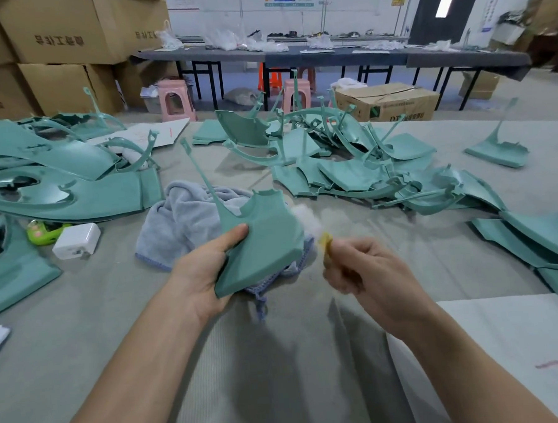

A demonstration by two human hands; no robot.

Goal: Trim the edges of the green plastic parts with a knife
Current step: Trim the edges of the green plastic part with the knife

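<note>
My left hand (206, 273) grips a green plastic part (266, 241) by its lower left edge, thumb on top. The part is a curved panel with a long thin stem rising up and to the left. My right hand (365, 271) is closed around a small yellow-handled knife (326, 246), just right of the part's right edge. The blade is blurred and I cannot make it out. Both hands hover above a grey towel (187, 216) on the table.
A heap of green parts (349, 162) lies at the centre back and right, and larger green panels (59, 177) lie at the left. A white charger (77, 241) and a green toy-like object (42, 231) sit left of the towel. White sheet (520, 344) at front right.
</note>
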